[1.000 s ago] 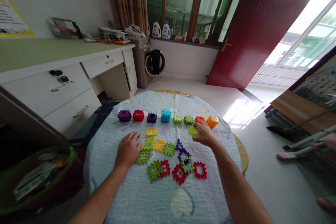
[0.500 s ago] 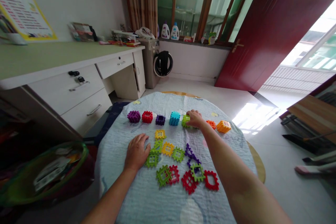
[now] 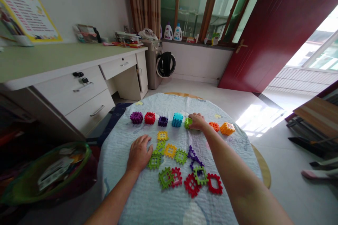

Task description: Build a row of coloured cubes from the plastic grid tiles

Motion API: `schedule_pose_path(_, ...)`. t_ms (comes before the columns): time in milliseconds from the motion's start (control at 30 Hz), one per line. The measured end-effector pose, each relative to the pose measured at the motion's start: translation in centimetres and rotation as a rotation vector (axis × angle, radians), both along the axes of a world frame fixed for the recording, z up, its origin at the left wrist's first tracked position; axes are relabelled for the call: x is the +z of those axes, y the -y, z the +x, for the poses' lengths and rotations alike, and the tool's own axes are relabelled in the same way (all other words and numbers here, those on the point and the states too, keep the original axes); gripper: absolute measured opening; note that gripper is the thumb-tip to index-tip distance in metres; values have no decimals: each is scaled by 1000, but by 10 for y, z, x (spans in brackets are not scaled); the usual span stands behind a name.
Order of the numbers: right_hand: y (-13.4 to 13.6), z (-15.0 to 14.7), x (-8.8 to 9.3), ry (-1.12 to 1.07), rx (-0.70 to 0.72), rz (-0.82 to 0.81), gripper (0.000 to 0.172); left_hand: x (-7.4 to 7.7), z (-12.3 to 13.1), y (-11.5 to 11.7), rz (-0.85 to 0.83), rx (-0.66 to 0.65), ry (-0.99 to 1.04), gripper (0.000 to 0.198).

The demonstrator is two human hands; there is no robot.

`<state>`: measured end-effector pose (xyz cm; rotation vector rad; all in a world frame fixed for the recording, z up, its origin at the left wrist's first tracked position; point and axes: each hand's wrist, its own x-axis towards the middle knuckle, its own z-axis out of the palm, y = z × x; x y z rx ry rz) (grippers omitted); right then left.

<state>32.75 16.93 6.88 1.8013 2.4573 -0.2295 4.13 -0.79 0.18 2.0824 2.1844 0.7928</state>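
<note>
My right hand reaches across the table to a light green stack of building pieces, its fingers curled over the right side and partly hiding it. My left hand rests on the cloth with its fingers loosely spread and nothing in them. Beside its thumb lies a flat green window piece. In the far row stand purple, red, dark violet and turquoise stacks. Right of my right hand are orange and yellow-orange stacks.
Loose toothed pieces lie nearer me, among them a yellow square, a violet triangle and a red frame. A pale blue cloth covers the round table. A basket stands at left, below a desk.
The whole view has shifted slightly to the right and down. My right hand stays at the light green stack and my left hand stays on the cloth; no piece has visibly moved.
</note>
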Motion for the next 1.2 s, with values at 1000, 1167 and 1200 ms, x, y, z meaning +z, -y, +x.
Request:
schedule_pose_path(1000, 170, 84, -70, -661, -253, 350, 27, 9, 3, 3, 8, -18, 33, 29)
schedule_pose_path(1167, 170, 82, -72, -649, -263, 378, 23, 8, 2, 3, 1, -22, 41, 27)
schedule_pose_path(1200, 170, 83, -73, -649, -258, 380, 23, 8, 2, 3, 0, -22, 40, 27)
